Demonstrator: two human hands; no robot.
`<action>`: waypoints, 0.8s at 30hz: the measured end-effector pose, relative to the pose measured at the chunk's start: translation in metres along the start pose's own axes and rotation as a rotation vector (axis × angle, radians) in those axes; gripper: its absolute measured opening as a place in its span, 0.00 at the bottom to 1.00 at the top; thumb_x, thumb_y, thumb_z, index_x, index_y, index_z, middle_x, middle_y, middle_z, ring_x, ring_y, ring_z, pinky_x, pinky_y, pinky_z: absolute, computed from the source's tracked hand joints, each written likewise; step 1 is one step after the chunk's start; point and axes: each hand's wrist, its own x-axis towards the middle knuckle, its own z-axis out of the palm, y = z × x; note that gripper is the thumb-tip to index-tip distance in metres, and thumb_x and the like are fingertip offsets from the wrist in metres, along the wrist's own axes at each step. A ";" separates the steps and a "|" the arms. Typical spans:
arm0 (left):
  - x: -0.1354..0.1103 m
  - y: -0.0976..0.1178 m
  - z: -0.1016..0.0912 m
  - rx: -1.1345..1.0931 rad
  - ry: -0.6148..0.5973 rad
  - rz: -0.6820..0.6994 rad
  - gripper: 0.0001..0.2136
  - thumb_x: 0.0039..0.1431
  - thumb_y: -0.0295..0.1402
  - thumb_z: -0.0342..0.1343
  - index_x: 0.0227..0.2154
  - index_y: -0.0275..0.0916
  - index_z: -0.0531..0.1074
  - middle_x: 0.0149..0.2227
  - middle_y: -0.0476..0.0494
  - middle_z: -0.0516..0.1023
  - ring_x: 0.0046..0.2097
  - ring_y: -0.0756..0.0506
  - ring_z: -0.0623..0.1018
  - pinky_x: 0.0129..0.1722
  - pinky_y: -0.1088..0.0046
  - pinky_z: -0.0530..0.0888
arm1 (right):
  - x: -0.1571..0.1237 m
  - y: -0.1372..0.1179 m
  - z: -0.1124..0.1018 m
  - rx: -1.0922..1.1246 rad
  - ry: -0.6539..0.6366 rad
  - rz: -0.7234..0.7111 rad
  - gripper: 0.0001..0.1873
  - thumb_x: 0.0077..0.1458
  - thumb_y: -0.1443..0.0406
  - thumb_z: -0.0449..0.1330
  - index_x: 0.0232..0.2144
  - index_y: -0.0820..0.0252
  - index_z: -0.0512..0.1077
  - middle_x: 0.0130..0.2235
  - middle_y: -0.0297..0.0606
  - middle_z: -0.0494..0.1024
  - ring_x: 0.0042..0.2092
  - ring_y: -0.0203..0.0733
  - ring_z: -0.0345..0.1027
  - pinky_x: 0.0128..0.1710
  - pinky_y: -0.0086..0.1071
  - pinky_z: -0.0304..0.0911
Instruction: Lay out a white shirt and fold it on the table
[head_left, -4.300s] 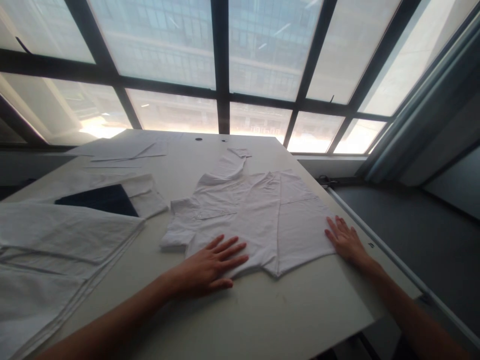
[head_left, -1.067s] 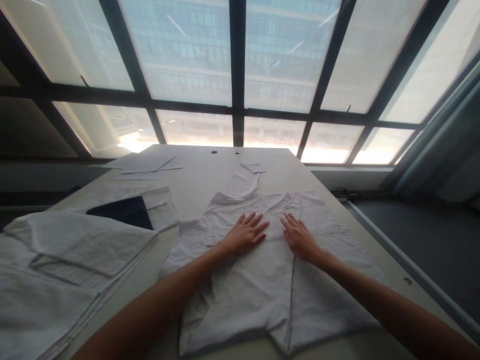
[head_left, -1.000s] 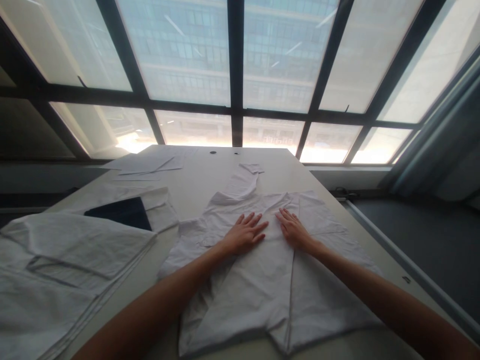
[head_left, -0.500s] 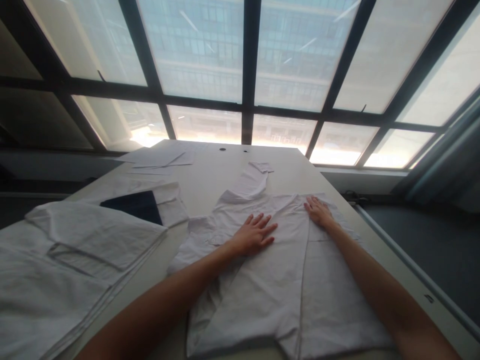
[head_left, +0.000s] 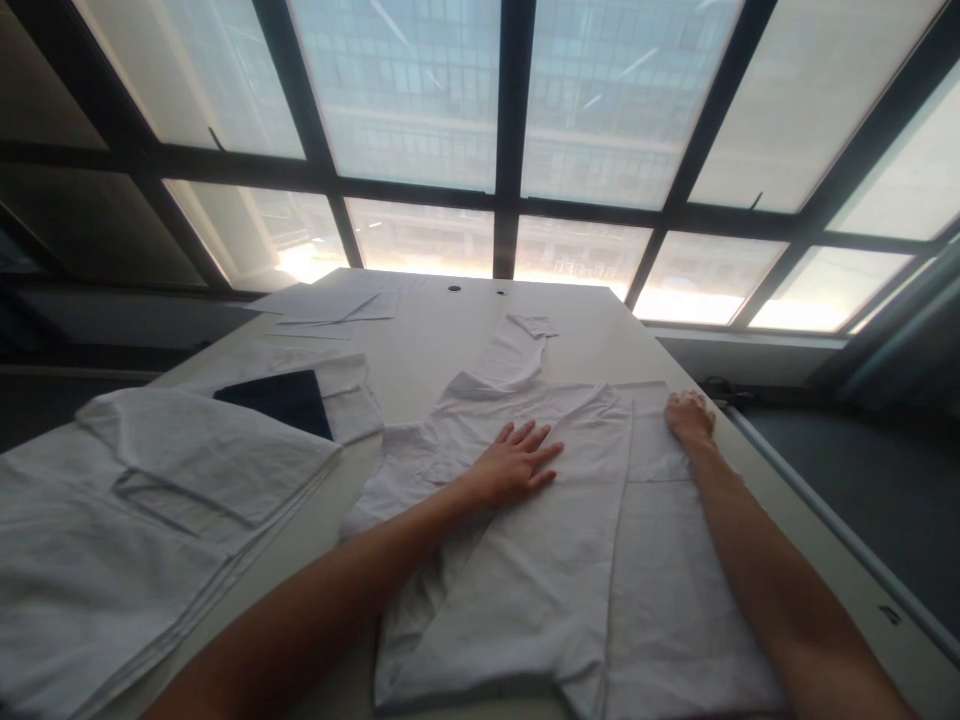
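Observation:
A white shirt [head_left: 555,560] lies spread on the pale table [head_left: 420,345], one sleeve [head_left: 510,355] stretched toward the window. My left hand [head_left: 519,462] rests flat on the middle of the shirt, fingers spread, holding nothing. My right hand [head_left: 688,416] is at the shirt's far right edge, near the shoulder. Its fingers look curled onto the fabric there. Both forearms lie over the shirt's lower half.
A pile of white garments [head_left: 150,500] covers the table's left side, with a dark blue cloth [head_left: 279,400] tucked behind it. Flat white sheets [head_left: 330,305] lie at the far left corner. The table's right edge [head_left: 840,540] drops to a dark floor. Large windows stand beyond.
My right hand has slid from the shirt's middle out to its far right edge and its fingers have curled. My left hand has stayed flat in place. The view has shifted closer.

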 end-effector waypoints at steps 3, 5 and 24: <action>0.000 -0.001 0.001 -0.003 -0.005 0.000 0.27 0.72 0.53 0.37 0.70 0.53 0.54 0.73 0.43 0.48 0.73 0.36 0.48 0.69 0.47 0.46 | -0.002 -0.007 -0.009 0.025 0.042 -0.070 0.32 0.67 0.63 0.36 0.63 0.76 0.61 0.69 0.60 0.57 0.71 0.54 0.44 0.66 0.53 0.45; 0.001 -0.001 0.001 -0.006 -0.006 0.000 0.27 0.72 0.53 0.36 0.70 0.53 0.54 0.73 0.43 0.48 0.73 0.36 0.48 0.69 0.47 0.46 | -0.002 -0.018 -0.014 0.048 0.036 -0.158 0.32 0.67 0.63 0.36 0.65 0.75 0.59 0.71 0.55 0.54 0.72 0.50 0.40 0.68 0.48 0.42; 0.000 0.000 0.000 -0.009 -0.019 0.000 0.27 0.72 0.52 0.36 0.70 0.53 0.54 0.74 0.44 0.47 0.73 0.36 0.47 0.69 0.47 0.44 | -0.039 -0.077 0.011 -0.002 -0.282 -0.521 0.34 0.71 0.51 0.36 0.72 0.58 0.49 0.73 0.45 0.46 0.73 0.48 0.36 0.69 0.56 0.36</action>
